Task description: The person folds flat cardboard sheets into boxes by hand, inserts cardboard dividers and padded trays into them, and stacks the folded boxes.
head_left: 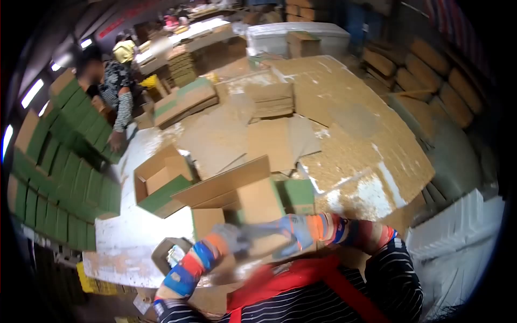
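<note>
A cardboard box with raised flaps stands open in front of me, brown inside. My left hand, in a grey-blue glove, is at its near side, and motion smears its fingers. My right hand, gloved alike, lies across the near edge of the same box with fingers stretched out and apart. Whether either hand grips a flap is not clear. Just left stands a second open box, brown inside with green on its outer side. A green cardboard panel sits beyond my right hand.
Green-and-brown boxes are stacked high at left, where another person reaches toward them. Flat cardboard is piled on the worn table. A small container sits by my left forearm. White foam-like blocks stand at right.
</note>
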The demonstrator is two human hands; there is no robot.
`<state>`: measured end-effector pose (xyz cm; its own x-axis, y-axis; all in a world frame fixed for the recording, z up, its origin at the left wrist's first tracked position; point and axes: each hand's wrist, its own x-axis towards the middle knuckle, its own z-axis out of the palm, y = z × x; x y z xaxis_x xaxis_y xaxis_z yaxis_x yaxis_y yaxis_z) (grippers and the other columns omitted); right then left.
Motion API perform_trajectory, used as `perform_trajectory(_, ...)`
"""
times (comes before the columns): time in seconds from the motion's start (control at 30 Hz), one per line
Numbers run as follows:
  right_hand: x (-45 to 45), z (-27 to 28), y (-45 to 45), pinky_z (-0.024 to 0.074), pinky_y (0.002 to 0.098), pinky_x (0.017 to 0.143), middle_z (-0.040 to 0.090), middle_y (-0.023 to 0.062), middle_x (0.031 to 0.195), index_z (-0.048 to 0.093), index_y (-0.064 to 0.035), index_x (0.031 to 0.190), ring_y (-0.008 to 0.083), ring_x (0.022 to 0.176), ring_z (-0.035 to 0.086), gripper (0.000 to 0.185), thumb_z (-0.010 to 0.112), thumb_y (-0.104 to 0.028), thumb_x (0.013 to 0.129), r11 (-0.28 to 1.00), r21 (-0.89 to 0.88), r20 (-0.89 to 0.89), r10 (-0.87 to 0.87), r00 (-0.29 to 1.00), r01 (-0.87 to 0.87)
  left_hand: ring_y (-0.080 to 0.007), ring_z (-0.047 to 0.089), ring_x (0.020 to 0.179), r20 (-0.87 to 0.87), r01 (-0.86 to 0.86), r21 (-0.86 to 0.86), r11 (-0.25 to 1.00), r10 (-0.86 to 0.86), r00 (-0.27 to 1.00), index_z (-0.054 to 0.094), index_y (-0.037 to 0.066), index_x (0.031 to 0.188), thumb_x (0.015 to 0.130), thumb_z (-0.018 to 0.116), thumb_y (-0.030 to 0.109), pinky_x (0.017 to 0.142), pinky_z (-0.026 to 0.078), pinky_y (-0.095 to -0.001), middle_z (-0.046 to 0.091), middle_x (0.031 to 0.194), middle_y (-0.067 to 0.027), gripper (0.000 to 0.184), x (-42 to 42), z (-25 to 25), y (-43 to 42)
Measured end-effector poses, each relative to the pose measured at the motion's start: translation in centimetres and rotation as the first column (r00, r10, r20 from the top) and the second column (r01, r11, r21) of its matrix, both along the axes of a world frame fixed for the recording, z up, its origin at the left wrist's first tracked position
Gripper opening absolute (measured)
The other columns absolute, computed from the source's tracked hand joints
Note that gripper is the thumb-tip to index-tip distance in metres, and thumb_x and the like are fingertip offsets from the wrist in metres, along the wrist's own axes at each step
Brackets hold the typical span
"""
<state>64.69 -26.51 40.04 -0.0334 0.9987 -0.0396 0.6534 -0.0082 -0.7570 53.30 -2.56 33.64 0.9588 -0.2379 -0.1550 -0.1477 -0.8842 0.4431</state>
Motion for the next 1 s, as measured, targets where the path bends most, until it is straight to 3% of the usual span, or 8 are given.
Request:
perform_trajectory(0.13, 0.6, -5.5, 2.8, 0.0448, 0.0341, 0.085, 0.054, 0.0117, 0.114, 0.045, -0.0071, 0.122, 0.0235, 0.102, 0.054, 0.048, 0.059, -0.024, 0.080, 0.868, 0.123, -0.603, -0.320, 0.731, 0.482, -0.0252, 0.048, 0.105, 0.136, 0.065, -0.985, 0.160, 0.487, 0.863, 0.027, 0.008, 0.129, 0.087, 0.048, 0.027, 0.094, 0.037, -0.0361, 0.049, 0.111, -0.0157, 0.052, -1.6, -0.5, 6.8)
perform_trajectory(0.27, 0.5, -0.4, 2.5, 0.0356, 0.0402, 0.091, 0.051, 0.0176, 0.110, 0.050, -0.0079, 0.116, 0.0317, 0.105, 0.047, 0.056, 0.063, -0.038, 0.071, 0.947, 0.289, 0.696, -0.309, 0.648, 0.141, -0.0319, 0.033, 0.117, 0.455, -0.447, -0.480, 0.755, 0.650, 0.608, 0.012, -0.002, 0.135, 0.058, 0.077, 0.036, 0.101, 0.029, -0.0373, 0.030, 0.127, -0.0190, 0.107, -4.2, 0.7, 1.6)
perform_trajectory(0.37, 3.3, 4.3, 6.7, 0.0330, 0.0419, 0.093, 0.051, 0.0172, 0.109, 0.055, -0.0081, 0.110, 0.0333, 0.104, 0.046, 0.053, 0.063, -0.041, 0.070, 0.634, 0.752, 0.577, -0.766, 0.285, 0.180, -0.0352, 0.027, 0.122, 0.448, -0.552, -0.443, 0.707, 0.708, 0.547, 0.009, -0.003, 0.134, 0.050, 0.082, 0.038, 0.101, 0.027, -0.0424, 0.022, 0.132, -0.0222, 0.119, -4.2, -0.7, 1.1)
perform_trajectory(0.5, 3.4, 1.4, 5.1, 0.0314, 0.0453, 0.095, 0.050, 0.0189, 0.113, 0.050, -0.0067, 0.114, 0.0353, 0.109, 0.044, 0.060, 0.064, -0.044, 0.069, 0.993, 0.092, 0.405, -0.103, 0.909, 0.072, -0.0281, 0.035, 0.117, 0.694, -0.701, -0.269, 0.661, 0.637, 0.335, 0.005, 0.000, 0.135, 0.057, 0.081, 0.032, 0.088, 0.043, -0.0357, 0.029, 0.132, -0.0187, 0.114, -5.6, 1.1, 0.8)
perform_trajectory(0.6, 0.7, -3.2, 1.9, 0.0309, 0.0384, 0.097, 0.042, 0.0182, 0.125, 0.040, -0.0043, 0.125, 0.0325, 0.117, 0.039, 0.072, 0.067, -0.040, 0.069, 0.946, 0.320, 0.535, -0.230, 0.813, 0.057, -0.0205, 0.051, 0.104, -0.395, -0.668, -0.685, 0.292, 0.621, 0.677, 0.033, -0.001, 0.129, 0.080, 0.061, 0.034, 0.091, 0.038, -0.0292, 0.052, 0.116, -0.0128, 0.066, -6.1, -4.7, 5.4)
perform_trajectory(0.67, 0.3, -4.7, 1.3, 0.0268, 0.0344, 0.101, 0.035, 0.0161, 0.133, 0.032, -0.0008, 0.130, 0.0270, 0.123, 0.034, 0.078, 0.069, -0.034, 0.070, 0.810, 0.408, 0.343, -0.564, 0.751, 0.422, -0.0241, 0.056, 0.094, 0.048, -0.308, -0.339, 0.889, 0.343, 0.938, 0.042, 0.009, 0.126, 0.086, 0.046, 0.023, 0.085, 0.043, -0.0313, 0.056, 0.111, -0.0153, 0.042, -7.2, -7.3, 9.2)
perform_trajectory(0.77, 3.4, -8.6, 2.5, 0.0330, 0.0313, 0.095, 0.031, 0.0134, 0.134, 0.023, -0.0075, 0.136, 0.0215, 0.116, 0.039, 0.077, 0.066, -0.027, 0.075, 0.868, 0.150, -0.428, -0.374, 0.823, 0.473, -0.0207, 0.058, 0.058, -0.528, -0.844, -0.060, 0.533, 0.701, 0.480, 0.058, 0.004, 0.100, 0.084, 0.051, 0.038, 0.056, 0.046, -0.0338, 0.061, 0.071, -0.0112, 0.038, -4.7, 2.8, 4.9)
perform_trajectory(1.0, 0.9, -13.5, -2.3, 0.0364, 0.0353, 0.093, 0.045, 0.0187, 0.122, 0.015, 0.0013, 0.136, 0.0271, 0.109, 0.046, 0.097, 0.067, -0.045, 0.068, 0.750, 0.059, -0.172, -0.643, 0.746, 0.659, -0.0375, 0.050, 0.102, 0.330, -0.371, -0.119, 0.921, 0.389, 0.860, 0.053, 0.000, 0.110, 0.071, 0.054, 0.009, 0.091, 0.038, -0.0404, 0.055, 0.105, -0.0215, 0.040, -12.4, -15.9, 2.7)
